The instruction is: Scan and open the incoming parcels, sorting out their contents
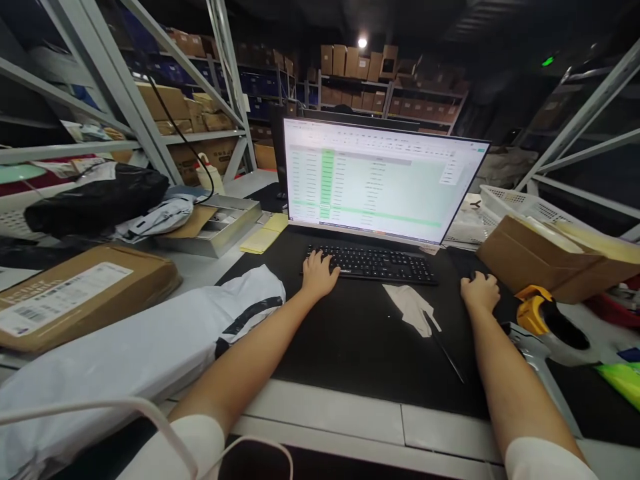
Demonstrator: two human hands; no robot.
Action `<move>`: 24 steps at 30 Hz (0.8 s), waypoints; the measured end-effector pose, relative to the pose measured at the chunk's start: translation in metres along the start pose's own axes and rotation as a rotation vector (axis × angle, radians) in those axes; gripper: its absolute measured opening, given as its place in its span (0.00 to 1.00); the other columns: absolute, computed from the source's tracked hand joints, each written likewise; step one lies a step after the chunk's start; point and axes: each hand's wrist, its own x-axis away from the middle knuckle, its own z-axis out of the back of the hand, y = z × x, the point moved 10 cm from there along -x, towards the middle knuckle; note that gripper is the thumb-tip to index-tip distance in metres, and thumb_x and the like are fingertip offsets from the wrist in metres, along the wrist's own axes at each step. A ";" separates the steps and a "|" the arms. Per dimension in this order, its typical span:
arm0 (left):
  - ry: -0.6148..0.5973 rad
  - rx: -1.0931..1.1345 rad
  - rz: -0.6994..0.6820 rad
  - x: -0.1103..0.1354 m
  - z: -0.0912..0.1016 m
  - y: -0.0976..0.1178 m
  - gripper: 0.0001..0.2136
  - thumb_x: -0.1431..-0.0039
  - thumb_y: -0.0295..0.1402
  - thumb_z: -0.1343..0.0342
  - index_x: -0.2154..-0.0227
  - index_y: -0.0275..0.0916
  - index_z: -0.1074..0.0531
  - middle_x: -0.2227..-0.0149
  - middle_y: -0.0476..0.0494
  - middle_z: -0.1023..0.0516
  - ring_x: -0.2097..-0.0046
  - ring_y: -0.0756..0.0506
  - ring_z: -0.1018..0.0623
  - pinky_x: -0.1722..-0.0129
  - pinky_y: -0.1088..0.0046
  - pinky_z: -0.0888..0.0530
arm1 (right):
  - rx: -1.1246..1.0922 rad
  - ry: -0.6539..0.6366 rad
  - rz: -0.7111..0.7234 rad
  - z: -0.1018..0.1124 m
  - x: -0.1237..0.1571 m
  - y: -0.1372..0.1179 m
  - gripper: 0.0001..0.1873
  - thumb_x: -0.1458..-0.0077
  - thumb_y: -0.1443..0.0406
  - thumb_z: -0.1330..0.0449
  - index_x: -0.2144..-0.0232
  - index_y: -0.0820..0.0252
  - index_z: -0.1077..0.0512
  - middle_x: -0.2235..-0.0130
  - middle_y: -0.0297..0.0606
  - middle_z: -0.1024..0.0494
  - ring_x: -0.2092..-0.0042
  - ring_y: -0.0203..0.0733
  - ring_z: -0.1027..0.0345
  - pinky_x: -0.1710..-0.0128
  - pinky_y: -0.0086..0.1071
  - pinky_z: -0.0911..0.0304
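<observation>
My left hand (pixel 319 275) rests on the left end of a black keyboard (pixel 387 265), its fingers spread over the keys. My right hand (pixel 480 292) is curled over a dark computer mouse (pixel 473 275), mostly hidden beneath it. Behind the keyboard stands a monitor (pixel 370 180) showing a spreadsheet with one green column and a highlighted row; its text is too small to read. A black desk mat (pixel 330 347) lies under both hands. Between them are a crumpled pale cloth or glove (pixel 410 307) and a thin dark stick (pixel 450 358).
Left of my forearm lie a white plastic parcel (pixel 125 333) and a brown carton (pixel 85 287). Yellow paper (pixel 265 233) sits beside the monitor. On the right are an open cardboard box (pixel 540 257), a yellow tape dispenser (pixel 533 312) and a grey handheld scanner (pixel 531 347). Shelves of boxes (pixel 350 61) stand behind.
</observation>
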 end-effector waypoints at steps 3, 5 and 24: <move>-0.001 -0.008 -0.004 0.000 0.000 0.000 0.27 0.28 0.44 0.50 0.33 0.36 0.30 0.26 0.31 0.38 0.23 0.31 0.45 0.25 0.47 0.44 | 0.005 -0.006 -0.008 -0.002 0.001 0.002 0.28 0.34 0.62 0.47 0.37 0.67 0.28 0.35 0.62 0.35 0.41 0.65 0.32 0.45 0.54 0.33; 0.002 -0.012 0.001 -0.001 0.000 0.000 0.27 0.28 0.44 0.50 0.33 0.36 0.30 0.26 0.31 0.38 0.23 0.30 0.45 0.25 0.46 0.44 | 0.005 -0.010 -0.015 -0.003 0.000 0.002 0.28 0.34 0.62 0.48 0.36 0.67 0.28 0.35 0.62 0.35 0.40 0.64 0.33 0.44 0.53 0.33; 0.030 0.033 -0.001 0.002 0.004 0.002 0.25 0.29 0.42 0.47 0.35 0.35 0.28 0.26 0.31 0.39 0.23 0.30 0.45 0.25 0.46 0.45 | -0.020 -0.014 0.011 0.009 0.010 -0.003 0.31 0.33 0.59 0.51 0.35 0.69 0.28 0.34 0.66 0.36 0.40 0.74 0.31 0.46 0.60 0.32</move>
